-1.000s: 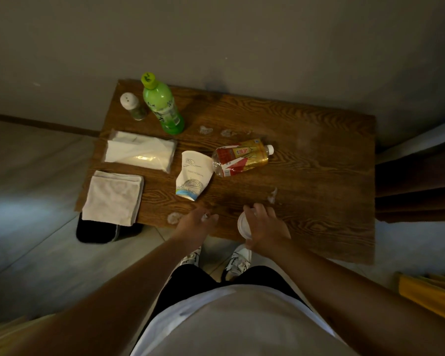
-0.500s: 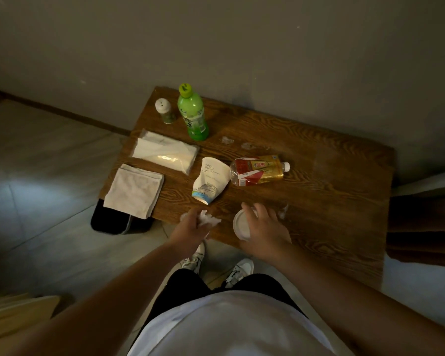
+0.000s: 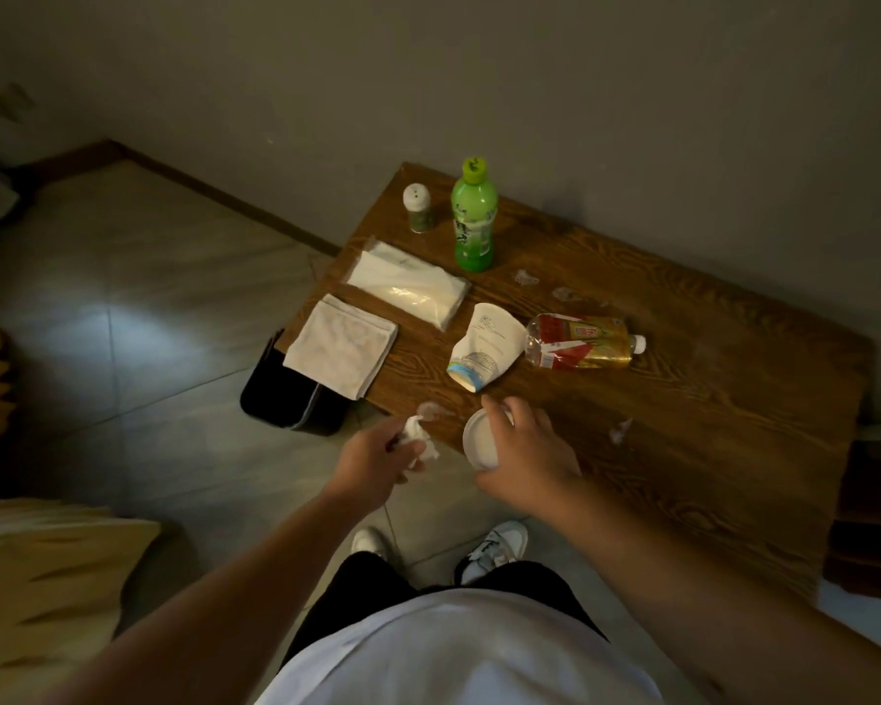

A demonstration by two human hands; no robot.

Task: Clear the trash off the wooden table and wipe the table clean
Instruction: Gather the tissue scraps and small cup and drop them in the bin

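Observation:
On the wooden table (image 3: 708, 399) lie a crushed paper cup (image 3: 484, 346) and, to its right, a toppled bottle with a red label (image 3: 581, 343). Small scraps of clear wrapper (image 3: 525, 278) lie behind them, and another scrap (image 3: 620, 429) lies nearer the front. My left hand (image 3: 377, 457) holds a crumpled white tissue (image 3: 418, 440) just off the table's front edge. My right hand (image 3: 525, 450) grips a round white lid (image 3: 479, 440) at that edge. A folded white cloth (image 3: 342, 346) rests on the left end.
A black bin (image 3: 286, 399) stands on the tiled floor under the table's left end. A tissue pack (image 3: 408, 284), an upright green bottle (image 3: 473, 223) and a small shaker (image 3: 418, 208) stand at the back left. The wall runs behind the table.
My view has swung left, shifting the table to the right. My left hand picked up the crumpled tissue and drew it off the front edge. The right hand kept the lid.

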